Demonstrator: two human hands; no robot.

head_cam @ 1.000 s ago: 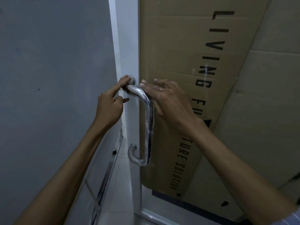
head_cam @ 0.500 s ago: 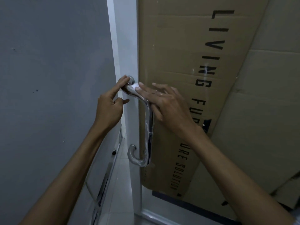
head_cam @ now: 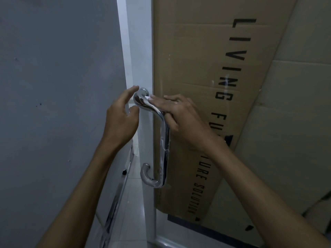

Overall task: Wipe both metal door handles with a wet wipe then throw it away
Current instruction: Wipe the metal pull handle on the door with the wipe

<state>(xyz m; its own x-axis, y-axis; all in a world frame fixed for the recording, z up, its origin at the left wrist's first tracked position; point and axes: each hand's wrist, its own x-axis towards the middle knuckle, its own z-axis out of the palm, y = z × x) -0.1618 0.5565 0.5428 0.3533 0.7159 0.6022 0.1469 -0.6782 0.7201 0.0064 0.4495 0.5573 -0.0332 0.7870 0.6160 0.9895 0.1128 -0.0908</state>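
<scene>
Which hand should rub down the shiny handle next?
The right hand, probably. Its straight fingers already press the white wipe onto the top bend of the handle, so it can slide down the bar. The left hand hovers beside the handle, open and holding nothing.

- We see a grey wall (head_cam: 53, 86) filling the left side.
- Behind the glass door panel (head_cam: 179, 235) leans a large cardboard box (head_cam: 188, 59), printed with black lettering (head_cam: 231, 63) running downwards.
- Pale floor tiles (head_cam: 132, 203) show through the gap, beside a metal strip (head_cam: 111, 217).
</scene>
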